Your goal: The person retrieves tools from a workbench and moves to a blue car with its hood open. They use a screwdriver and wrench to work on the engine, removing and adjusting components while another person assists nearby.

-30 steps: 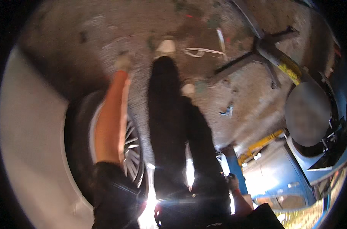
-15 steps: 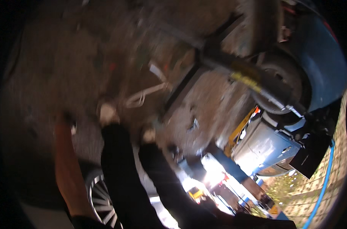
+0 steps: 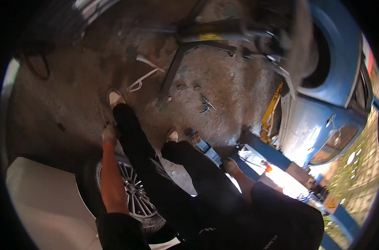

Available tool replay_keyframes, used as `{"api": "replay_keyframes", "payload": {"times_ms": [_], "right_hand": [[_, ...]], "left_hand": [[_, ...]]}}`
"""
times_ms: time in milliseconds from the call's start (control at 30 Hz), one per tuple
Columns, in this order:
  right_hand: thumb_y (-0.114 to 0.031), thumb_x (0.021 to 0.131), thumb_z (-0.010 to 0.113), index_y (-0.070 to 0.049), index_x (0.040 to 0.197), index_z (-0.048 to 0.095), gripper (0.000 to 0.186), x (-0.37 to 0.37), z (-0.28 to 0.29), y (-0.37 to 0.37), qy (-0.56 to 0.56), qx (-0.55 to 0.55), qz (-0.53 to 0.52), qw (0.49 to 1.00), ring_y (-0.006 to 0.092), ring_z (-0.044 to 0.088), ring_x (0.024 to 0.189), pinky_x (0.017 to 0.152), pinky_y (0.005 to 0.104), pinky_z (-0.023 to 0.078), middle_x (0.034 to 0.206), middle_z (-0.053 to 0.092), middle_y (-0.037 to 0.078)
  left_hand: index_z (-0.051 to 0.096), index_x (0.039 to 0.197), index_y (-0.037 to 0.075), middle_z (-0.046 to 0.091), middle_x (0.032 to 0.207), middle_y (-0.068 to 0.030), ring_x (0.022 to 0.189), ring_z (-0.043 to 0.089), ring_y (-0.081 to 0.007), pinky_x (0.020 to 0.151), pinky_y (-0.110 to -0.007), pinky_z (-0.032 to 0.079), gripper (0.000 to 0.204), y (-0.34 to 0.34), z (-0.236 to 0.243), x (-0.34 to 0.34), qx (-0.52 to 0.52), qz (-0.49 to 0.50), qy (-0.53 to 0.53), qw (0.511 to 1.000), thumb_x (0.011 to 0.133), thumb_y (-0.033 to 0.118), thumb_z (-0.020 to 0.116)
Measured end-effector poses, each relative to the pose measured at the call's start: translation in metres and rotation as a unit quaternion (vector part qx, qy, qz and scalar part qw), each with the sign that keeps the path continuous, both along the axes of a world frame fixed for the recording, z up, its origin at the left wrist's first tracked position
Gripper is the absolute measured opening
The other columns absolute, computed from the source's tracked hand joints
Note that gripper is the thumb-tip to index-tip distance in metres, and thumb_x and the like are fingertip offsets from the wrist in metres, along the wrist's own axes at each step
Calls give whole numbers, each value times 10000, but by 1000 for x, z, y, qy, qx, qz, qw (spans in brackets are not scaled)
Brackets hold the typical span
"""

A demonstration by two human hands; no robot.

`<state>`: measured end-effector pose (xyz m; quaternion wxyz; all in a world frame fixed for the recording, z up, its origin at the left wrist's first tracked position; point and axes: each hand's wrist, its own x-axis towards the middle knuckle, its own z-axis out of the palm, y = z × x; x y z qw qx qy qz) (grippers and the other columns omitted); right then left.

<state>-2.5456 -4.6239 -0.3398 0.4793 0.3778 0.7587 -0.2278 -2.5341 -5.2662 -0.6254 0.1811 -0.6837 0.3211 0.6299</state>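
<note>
My left hand (image 3: 109, 132) hangs beside my left trouser leg, closed on a thin rod (image 3: 103, 115). Below it is the wheel (image 3: 135, 187) of a white car (image 3: 43, 200), with silver spokes and a black tyre. My right hand (image 3: 230, 166) hangs beside my right leg, near a blue steel lift arm (image 3: 206, 148); its fingers are in shadow, and I cannot make out whether they hold anything. My light shoes (image 3: 114, 98) stand on the dirty concrete floor.
A black cross-legged stand (image 3: 172, 66) is ahead, near a white strap (image 3: 137, 83) and a small blue tool (image 3: 207, 107). At the right are a blue car (image 3: 339, 112), a yellow metal bar (image 3: 269, 112) and blue lift structures (image 3: 343, 221). A dark hose loop (image 3: 43, 71) lies at the left.
My view has swung sharply to the right and back, bringing the blue car and lift arm more into sight. Both hands stay low at my sides as my feet shift.
</note>
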Motion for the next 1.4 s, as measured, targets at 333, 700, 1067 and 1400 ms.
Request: {"api": "replay_keyframes", "payload": {"times_ms": [333,700,1067,1400], "right_hand": [[-255,1004,665,-44,1022,710,216,21,97,87,138,-93,205,965,243,717,770,679,398,581,908,734,98],[-267,1030,617,-39,1204,693,297,166,150,100,85,-28,-473,876,208,697,724,606,357,558,951,738,135],[-294,1035,615,-18,1392,657,453,222,99,10,-2,1,-648,761,165,699,885,804,306,560,1062,756,120],[-129,1087,584,3,1392,645,338,244,-8,-80,-83,13,-833,547,164,679,1105,976,297,538,1249,724,108]], "left_hand": [[739,1164,-97,765,1099,-192,950,701,-394,844,-506,533,923,85,230,113,-308,-514,44,800,1017,769,457],[739,1126,-83,782,1035,-165,836,694,-228,708,-422,534,368,231,253,-37,-155,-512,-35,844,984,254,703],[561,1467,129,643,1398,-279,1313,609,-476,1043,-553,527,663,553,44,-291,-190,-929,119,296,926,494,682],[354,1631,109,431,1604,-315,1328,593,-514,1081,-589,507,924,729,-187,-265,-237,-958,133,-89,938,636,664]]}}
